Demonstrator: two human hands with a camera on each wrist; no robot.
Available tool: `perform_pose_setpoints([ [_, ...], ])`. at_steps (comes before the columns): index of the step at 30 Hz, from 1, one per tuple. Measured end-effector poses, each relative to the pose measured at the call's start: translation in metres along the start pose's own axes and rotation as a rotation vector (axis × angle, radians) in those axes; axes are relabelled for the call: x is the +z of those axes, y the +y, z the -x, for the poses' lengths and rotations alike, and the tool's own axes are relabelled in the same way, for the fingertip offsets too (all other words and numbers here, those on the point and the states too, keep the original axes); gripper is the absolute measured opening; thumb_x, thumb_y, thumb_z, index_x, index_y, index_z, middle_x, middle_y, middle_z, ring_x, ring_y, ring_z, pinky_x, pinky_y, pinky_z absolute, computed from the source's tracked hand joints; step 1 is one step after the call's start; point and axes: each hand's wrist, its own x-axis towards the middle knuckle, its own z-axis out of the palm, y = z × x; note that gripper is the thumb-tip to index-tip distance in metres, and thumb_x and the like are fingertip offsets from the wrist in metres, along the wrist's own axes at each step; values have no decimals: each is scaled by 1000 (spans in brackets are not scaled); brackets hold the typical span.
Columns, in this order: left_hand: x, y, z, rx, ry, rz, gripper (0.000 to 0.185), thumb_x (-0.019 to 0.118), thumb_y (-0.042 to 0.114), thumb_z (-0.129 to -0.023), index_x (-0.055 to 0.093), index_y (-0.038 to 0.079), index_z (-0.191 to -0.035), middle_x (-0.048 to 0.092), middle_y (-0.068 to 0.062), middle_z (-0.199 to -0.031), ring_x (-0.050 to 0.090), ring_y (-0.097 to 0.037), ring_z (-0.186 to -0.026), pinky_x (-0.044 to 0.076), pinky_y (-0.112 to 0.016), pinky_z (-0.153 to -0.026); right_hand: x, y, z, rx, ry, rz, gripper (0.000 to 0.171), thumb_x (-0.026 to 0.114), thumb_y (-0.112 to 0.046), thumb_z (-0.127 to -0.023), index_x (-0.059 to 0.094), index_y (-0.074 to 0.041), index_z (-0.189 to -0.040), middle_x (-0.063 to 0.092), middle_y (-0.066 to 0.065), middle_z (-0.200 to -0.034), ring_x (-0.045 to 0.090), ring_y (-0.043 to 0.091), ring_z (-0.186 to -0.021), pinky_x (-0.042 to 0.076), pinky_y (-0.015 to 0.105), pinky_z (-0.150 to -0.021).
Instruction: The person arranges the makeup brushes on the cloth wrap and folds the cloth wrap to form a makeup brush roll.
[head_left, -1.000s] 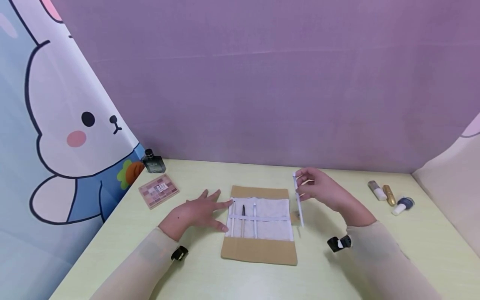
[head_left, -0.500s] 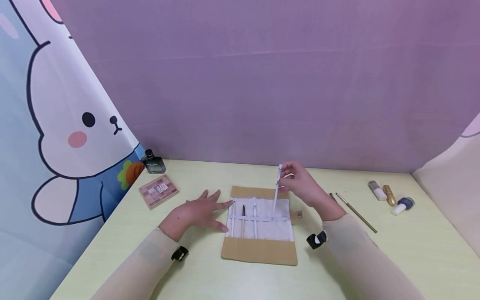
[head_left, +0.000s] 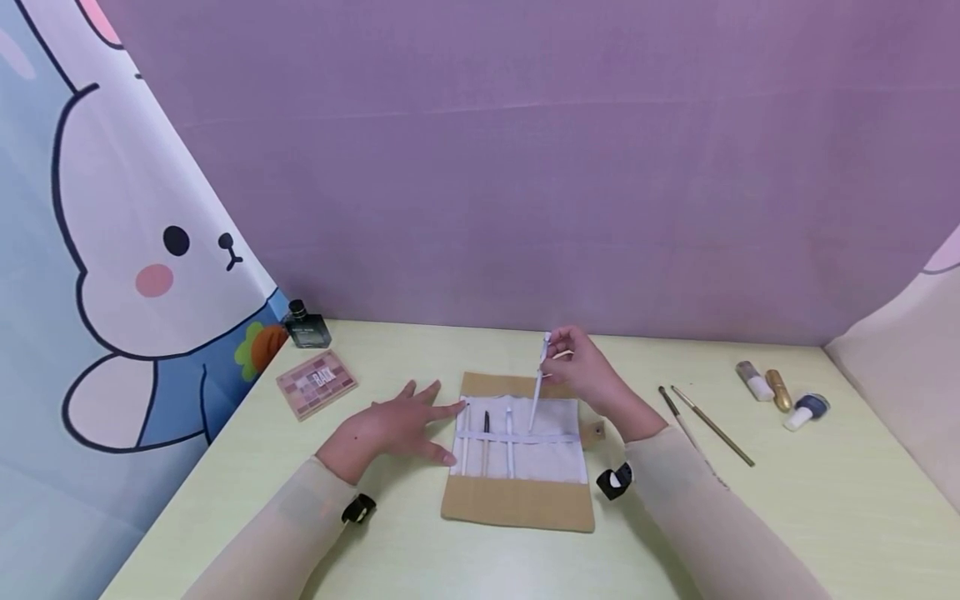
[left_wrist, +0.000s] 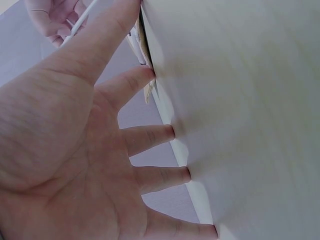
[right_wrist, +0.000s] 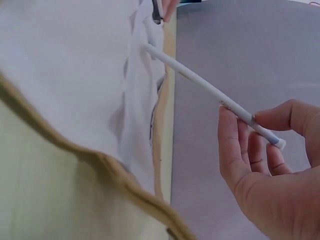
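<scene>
A tan brush roll (head_left: 517, 500) with a white lining (head_left: 555, 454) lies open on the pale green table (head_left: 420, 558). Three brushes (head_left: 486, 442) sit under its white elastic band (head_left: 562, 437). My right hand (head_left: 581, 367) pinches a white-handled brush (head_left: 537, 385) near its upper end; the lower end touches the band beside the third brush. In the right wrist view the white brush (right_wrist: 210, 90) slants from my fingers (right_wrist: 235, 145) down to the lining (right_wrist: 75, 75). My left hand (head_left: 397, 425) lies flat on the table, fingers spread, fingertips (left_wrist: 167, 132) at the roll's left edge.
Two thin brushes (head_left: 708, 425) lie on the table right of the roll. Small bottles (head_left: 780, 392) stand at the far right. An eyeshadow palette (head_left: 317, 382) and a dark perfume bottle (head_left: 306, 325) sit at the back left. Cloth backdrops close off the back and sides.
My right hand carried the white brush leftward from beside the roll to over it, and its tip now meets the elastic band. The left hand stayed still.
</scene>
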Motion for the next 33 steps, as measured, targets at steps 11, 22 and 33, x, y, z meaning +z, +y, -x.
perform_pose_setpoints([
  [11, 0, -1, -3, 4, 4, -7, 92, 80, 67, -85, 39, 43, -164, 14, -15, -182, 8, -56, -165, 20, -96, -110, 4, 4, 2, 57, -28, 29, 42, 62, 5, -99, 41, 3, -135, 56, 17, -120, 66, 22, -95, 68, 42, -89],
  [22, 1, -1, -1, 3, 4, 5, 92, 80, 66, -85, 39, 42, -164, 14, -16, -181, 8, -56, -165, 20, -96, -109, 5, 13, 4, 77, -123, -1, 55, 62, 7, -98, 37, 4, -146, 55, 17, -115, 70, 21, -84, 68, 43, -86],
  [33, 1, 0, -1, 2, 4, -5, 92, 80, 67, -85, 40, 43, -164, 15, -15, -181, 9, -56, -165, 20, -96, -109, 6, 14, 11, 74, -195, 122, 63, 66, 4, -94, 39, 5, -151, 58, 16, -108, 72, 25, -84, 68, 41, -81],
])
